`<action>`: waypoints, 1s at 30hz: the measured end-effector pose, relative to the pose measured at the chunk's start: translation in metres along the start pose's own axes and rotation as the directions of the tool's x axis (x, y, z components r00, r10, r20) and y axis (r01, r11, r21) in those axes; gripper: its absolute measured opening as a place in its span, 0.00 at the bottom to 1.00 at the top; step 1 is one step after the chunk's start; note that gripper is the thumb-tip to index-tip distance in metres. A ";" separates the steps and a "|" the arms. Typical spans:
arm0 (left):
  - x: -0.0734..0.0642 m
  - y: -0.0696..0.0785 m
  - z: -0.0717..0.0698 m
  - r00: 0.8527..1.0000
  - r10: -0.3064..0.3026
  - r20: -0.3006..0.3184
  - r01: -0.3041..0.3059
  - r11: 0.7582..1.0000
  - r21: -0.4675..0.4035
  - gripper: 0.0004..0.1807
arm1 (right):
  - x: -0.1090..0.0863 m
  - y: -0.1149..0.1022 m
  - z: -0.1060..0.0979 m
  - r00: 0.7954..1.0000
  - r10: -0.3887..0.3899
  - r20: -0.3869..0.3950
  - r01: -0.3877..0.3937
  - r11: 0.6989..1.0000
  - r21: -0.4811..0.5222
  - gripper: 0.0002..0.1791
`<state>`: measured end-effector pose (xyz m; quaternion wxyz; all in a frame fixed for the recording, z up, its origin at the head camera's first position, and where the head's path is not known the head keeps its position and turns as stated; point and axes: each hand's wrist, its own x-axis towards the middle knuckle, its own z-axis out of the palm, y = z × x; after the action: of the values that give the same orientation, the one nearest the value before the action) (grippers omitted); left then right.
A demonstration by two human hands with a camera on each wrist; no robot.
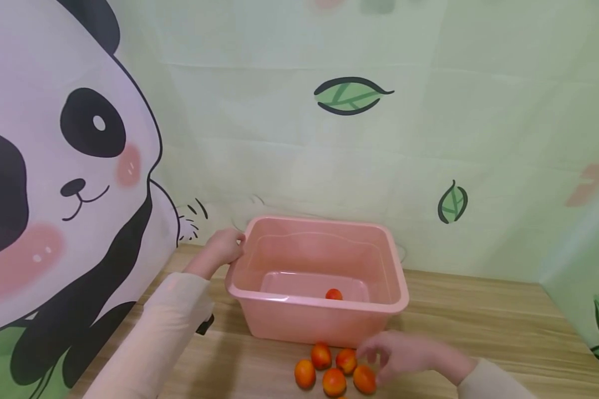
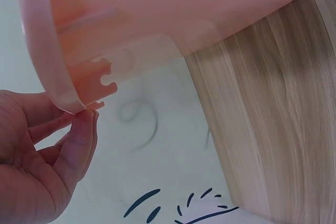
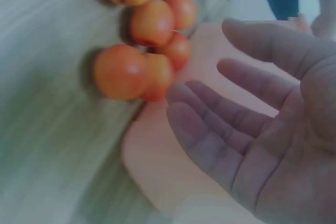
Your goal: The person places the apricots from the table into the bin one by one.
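A pink plastic tub [image 1: 309, 322] stands on the wooden table, with one orange-red fruit [image 1: 334, 294] on its floor. My left hand [image 1: 224, 246] pinches the tub's left rim; in the left wrist view the thumb and fingers of that hand [image 2: 42, 156] meet at the rim's edge [image 2: 68, 95]. In front of the tub lie several more round orange-red fruits, smooth and yellowish in patches. Beside the rightmost one [image 1: 365, 379] hovers my right hand [image 1: 404, 352], slightly blurred. The right wrist view has its fingers [image 3: 210, 145] loosely extended, with nothing held, near the cluster of fruit [image 3: 152, 22].
Behind the tub hangs a pale green cloth [image 1: 279, 138] printed with leaves, and a large printed panda [image 1: 90, 166] fills the left side. Wooden tabletop [image 1: 479, 316] extends to the right of the tub. A small black object [image 1: 205, 325] shows by the left sleeve.
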<state>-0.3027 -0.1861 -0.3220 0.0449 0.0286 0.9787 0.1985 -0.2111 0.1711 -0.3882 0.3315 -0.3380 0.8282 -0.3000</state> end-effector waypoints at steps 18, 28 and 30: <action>-0.003 0.003 -0.001 0.998 -0.044 0.040 0.047 0.997 -0.069 0.18 | 0.018 0.038 0.039 0.973 0.023 -0.230 -0.041 0.996 -0.074 0.20; -0.002 0.002 0.000 0.996 -0.065 0.056 0.070 0.994 -0.089 0.20 | 0.023 0.042 0.051 0.984 0.085 -0.158 -0.050 0.976 0.212 0.14; -0.002 0.002 0.000 0.997 -0.062 0.050 0.066 0.994 -0.084 0.19 | 0.024 0.042 0.052 0.982 0.106 -0.156 -0.068 0.970 0.232 0.14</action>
<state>-0.3009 -0.1848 -0.3214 0.0754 -0.0002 0.9684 0.2377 -0.2002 0.1636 -0.4577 0.3100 -0.2348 0.8278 -0.4045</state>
